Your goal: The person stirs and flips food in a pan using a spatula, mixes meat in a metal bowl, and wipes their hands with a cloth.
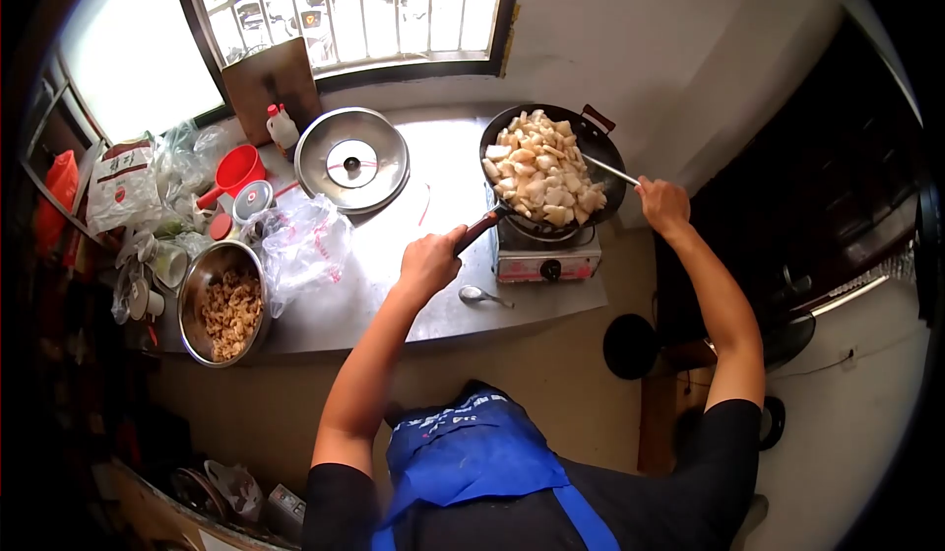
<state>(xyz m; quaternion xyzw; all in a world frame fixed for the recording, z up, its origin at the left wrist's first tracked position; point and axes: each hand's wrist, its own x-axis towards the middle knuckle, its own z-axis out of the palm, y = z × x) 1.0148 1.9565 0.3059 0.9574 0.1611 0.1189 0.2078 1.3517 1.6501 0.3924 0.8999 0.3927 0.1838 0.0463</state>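
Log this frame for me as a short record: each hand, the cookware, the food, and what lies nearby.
Left hand: grips the wok handle
Right hand: holds a metal utensil; its far end is hidden
Cookware: black wok on a single-burner stove; flame not visible
Food in wok: heaped pale, sliced pieces
Other food: browned chunks in a steel bowl
Nearby on counter: spoon, knobbed lid, red plastic dipper
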